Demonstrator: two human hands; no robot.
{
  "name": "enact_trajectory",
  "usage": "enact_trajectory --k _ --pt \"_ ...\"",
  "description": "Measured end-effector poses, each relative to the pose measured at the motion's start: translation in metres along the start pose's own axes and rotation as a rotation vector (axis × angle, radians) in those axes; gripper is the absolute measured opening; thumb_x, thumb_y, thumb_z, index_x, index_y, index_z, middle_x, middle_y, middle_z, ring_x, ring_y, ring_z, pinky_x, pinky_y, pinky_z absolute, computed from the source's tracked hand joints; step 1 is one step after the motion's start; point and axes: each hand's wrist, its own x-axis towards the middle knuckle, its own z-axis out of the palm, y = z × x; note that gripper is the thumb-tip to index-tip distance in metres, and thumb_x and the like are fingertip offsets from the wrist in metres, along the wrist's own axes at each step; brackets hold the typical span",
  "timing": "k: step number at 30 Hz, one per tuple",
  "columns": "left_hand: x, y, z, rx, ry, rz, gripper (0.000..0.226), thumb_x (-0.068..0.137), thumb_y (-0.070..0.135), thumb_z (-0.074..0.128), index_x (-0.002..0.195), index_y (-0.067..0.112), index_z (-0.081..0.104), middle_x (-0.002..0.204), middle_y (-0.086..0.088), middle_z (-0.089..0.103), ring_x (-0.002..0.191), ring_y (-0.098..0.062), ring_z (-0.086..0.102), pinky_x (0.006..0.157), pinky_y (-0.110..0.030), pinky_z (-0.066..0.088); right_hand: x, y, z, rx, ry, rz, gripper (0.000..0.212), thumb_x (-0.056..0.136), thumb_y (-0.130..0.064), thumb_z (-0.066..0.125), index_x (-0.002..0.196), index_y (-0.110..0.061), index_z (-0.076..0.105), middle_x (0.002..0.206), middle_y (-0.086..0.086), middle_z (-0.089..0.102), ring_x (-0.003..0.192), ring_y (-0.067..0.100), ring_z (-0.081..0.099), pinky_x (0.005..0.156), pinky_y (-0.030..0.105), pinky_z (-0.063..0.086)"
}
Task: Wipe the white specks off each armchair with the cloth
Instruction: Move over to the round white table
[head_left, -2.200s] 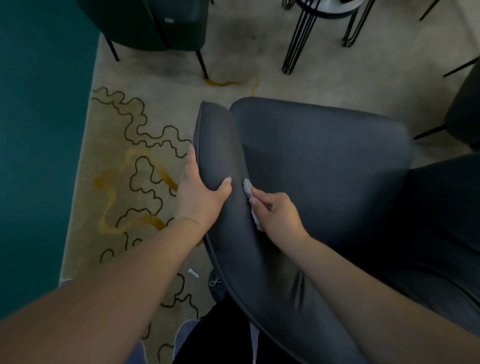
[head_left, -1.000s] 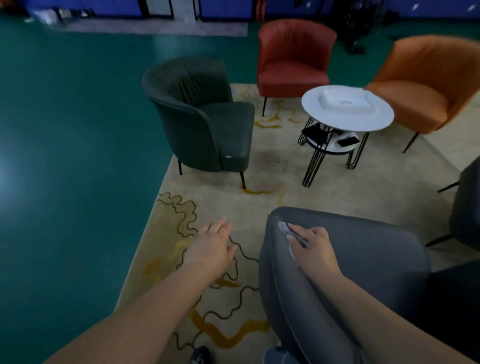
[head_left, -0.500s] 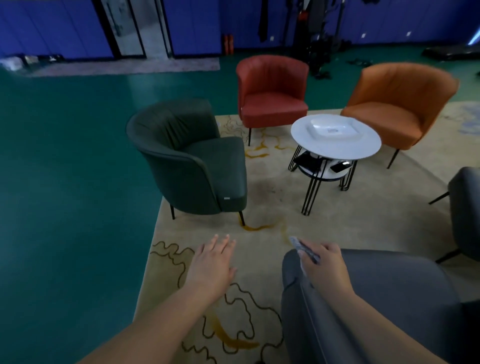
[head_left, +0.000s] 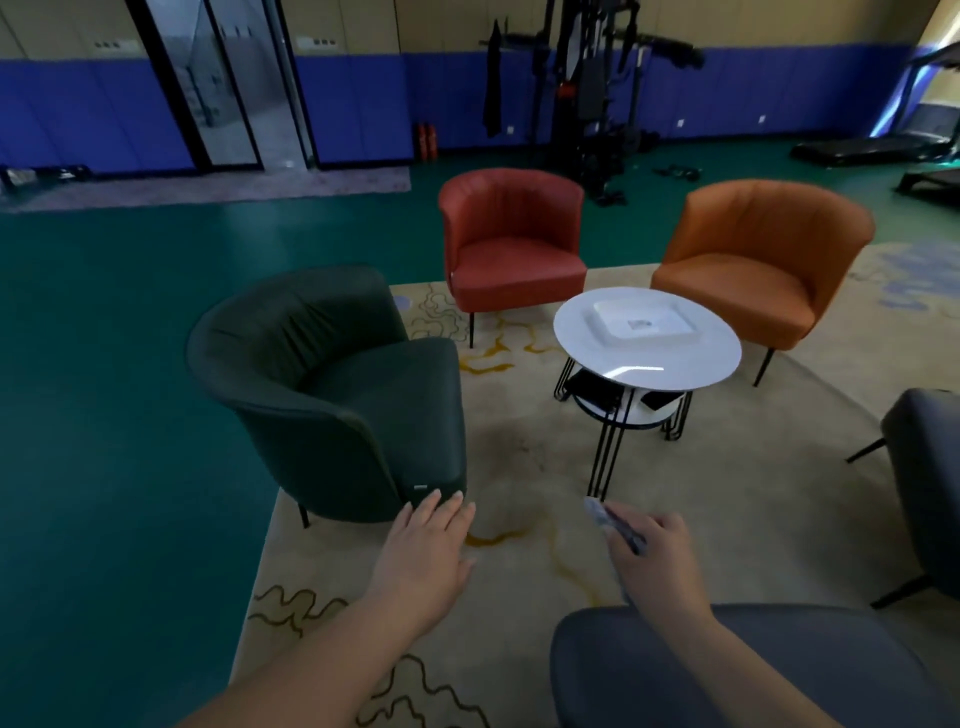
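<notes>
Both hands have been lifted off the grey armchair (head_left: 727, 670), the left hand (head_left: 423, 558) spread empty, the cloth (head_left: 610, 522) gripped in the right hand (head_left: 657, 561), so the green armchair (head_left: 343, 395) beyond it is probably due next.

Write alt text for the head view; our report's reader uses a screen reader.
A person's right hand pinches a small cloth above a grey armchair, while the open left hand reaches forward over a patterned rug. Ahead, dark green, red and orange armchairs ring a round white table.
</notes>
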Motion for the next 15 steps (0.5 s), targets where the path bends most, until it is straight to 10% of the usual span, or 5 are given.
enact_trajectory --k 15 --pt "0.170 -0.014 0.015 0.050 -0.081 0.178 0.067 0.098 0.049 0.038 0.154 0.026 0.008 0.162 0.006 0.007 0.149 -0.018 0.001 0.119 -0.042 0.001 0.107 0.038 -0.001 0.046 0.176 0.251 0.025 0.092 -0.029 0.058 0.115 -0.025 0.066 0.096 0.003 0.047 0.056 0.023 0.058 0.048 0.027 0.047"
